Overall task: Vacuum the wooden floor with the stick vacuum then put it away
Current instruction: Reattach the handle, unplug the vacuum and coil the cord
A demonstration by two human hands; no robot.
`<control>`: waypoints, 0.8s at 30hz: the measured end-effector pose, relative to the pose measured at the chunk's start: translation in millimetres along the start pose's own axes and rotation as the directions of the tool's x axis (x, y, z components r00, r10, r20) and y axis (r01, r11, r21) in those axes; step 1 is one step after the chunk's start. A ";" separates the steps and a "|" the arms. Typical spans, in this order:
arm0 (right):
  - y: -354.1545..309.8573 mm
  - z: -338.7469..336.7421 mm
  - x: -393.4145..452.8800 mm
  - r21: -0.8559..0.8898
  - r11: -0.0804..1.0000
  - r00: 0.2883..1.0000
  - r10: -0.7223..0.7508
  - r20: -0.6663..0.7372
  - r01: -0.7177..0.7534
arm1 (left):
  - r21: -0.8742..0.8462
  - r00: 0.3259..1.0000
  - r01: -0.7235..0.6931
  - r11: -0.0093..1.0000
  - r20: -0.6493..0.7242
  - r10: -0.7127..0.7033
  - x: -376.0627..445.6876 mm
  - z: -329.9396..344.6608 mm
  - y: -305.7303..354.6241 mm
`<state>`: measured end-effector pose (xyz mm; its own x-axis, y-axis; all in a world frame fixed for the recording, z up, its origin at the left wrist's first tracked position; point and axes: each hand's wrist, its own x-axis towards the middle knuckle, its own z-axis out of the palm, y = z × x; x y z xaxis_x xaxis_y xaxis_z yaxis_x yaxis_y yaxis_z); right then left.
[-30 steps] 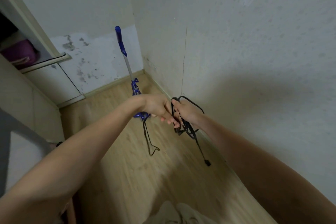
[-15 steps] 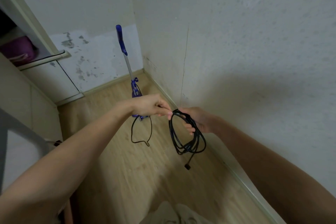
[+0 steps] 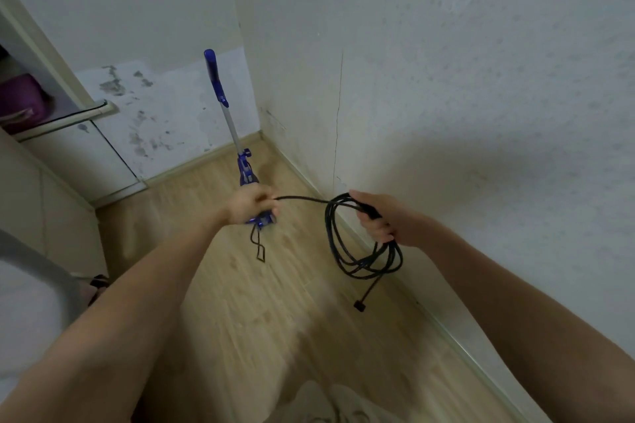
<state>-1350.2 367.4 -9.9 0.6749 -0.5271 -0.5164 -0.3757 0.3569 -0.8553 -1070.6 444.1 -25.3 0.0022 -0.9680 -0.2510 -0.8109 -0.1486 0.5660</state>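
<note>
The blue stick vacuum (image 3: 229, 120) stands upright in the room's far corner, its lower body partly hidden behind my left hand. Its black power cord (image 3: 364, 251) hangs in several loops from my right hand (image 3: 381, 220), which grips the coil near the right wall. The plug (image 3: 359, 306) dangles below the loops. My left hand (image 3: 251, 204) pinches a straight stretch of the same cord, pulled taut between both hands. A short kinked loop of cord (image 3: 258, 245) drops under my left hand toward the wooden floor (image 3: 240, 319).
White textured walls (image 3: 446, 79) meet at the corner, with a baseboard along the floor. A cabinet (image 3: 62, 216) stands on the left, with a purple item (image 3: 20, 103) on a shelf above. Pale fabric lies at the bottom edge near my feet.
My hands have moved apart, drawing a length of cord straight between them. The coil in my right hand has grown and hangs lower; the loose loop under my left hand is shorter.
</note>
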 end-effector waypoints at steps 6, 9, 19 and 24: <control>-6.8 17.6 2.1 0.050 0.966 0.939 -0.234 -0.250 0.254 | -0.639 0.867 0.114 0.761 -0.310 -0.389 9.5 40.1 23.8; -15.2 27.9 10.8 -0.105 0.962 0.860 -0.273 -0.431 0.253 | -0.612 0.973 0.073 0.788 -0.130 -0.192 5.3 48.1 57.1; -19.3 24.0 24.6 -0.169 0.975 0.903 -0.203 -0.380 0.148 | -0.477 0.985 -0.072 0.876 0.102 0.137 -16.3 57.9 82.3; -15.1 28.6 31.6 -0.152 0.973 0.895 -0.218 -0.389 0.172 | -0.472 0.992 -0.058 0.880 0.068 0.102 -21.3 64.9 66.1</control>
<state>-1305.0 367.4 -12.1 0.4394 -0.8494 -0.2922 -0.3462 0.1401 -0.9277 -1162.2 468.0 -33.4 -0.1203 -0.9622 -0.2443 -0.4376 -0.1695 0.8831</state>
